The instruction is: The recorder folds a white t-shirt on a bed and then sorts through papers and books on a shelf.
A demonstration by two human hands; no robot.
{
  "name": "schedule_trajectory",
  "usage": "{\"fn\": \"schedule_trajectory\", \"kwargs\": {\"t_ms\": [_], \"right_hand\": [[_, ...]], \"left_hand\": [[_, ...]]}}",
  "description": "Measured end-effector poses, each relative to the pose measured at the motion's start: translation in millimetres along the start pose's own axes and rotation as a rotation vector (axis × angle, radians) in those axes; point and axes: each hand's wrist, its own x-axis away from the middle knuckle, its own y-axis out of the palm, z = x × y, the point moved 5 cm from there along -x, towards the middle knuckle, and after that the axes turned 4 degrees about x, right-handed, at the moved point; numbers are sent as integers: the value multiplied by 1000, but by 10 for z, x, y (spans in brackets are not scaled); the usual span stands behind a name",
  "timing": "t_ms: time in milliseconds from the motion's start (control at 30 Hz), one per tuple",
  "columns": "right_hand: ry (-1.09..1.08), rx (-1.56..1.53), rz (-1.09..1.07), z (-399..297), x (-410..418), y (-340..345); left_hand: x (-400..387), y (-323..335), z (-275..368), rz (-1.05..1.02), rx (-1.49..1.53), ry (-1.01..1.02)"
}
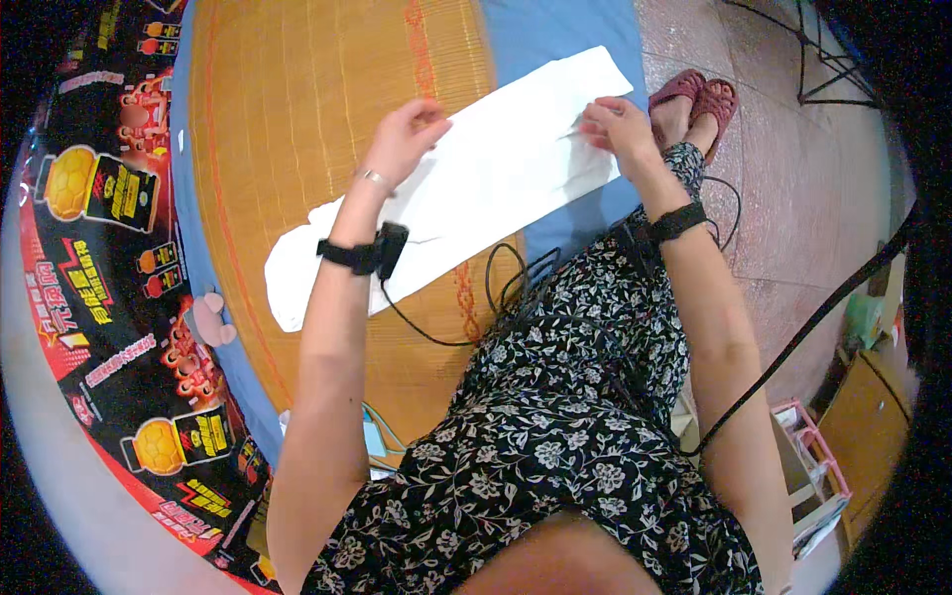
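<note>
A long, flat piece of white folded cloth lies slantwise before me, across a woven mat and blue fabric. Faint creases cross it near its right end. My left hand is over the cloth's far edge, fingers curled, thumb apart from them, nothing visible between. At the right end, my right hand is above the cloth with bent fingers and a shadow beneath. Its blurred fingertips are close to a small crease; whether they pinch the fabric is unclear. My left forearm hides part of the cloth's left end.
The woven mat lies on a blue sheet. A black cable runs from my left wrist device towards my lap. A small pink plush-like item sits at the left edge. Pink-rimmed bin and cardboard stand lower right.
</note>
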Motion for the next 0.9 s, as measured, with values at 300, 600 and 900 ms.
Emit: {"fn": "schedule_trajectory", "kwargs": {"t_ms": [300,600,900], "right_hand": [[40,-20,88,68,116,152],[-92,43,245,16,100,216],[-299,240,342,-80,91,203]], "left_hand": [[-934,796,275,-29,-163,183],[-1205,1034,322,23,-342,250],[-1168,1006,321,98,-159,310]]}}
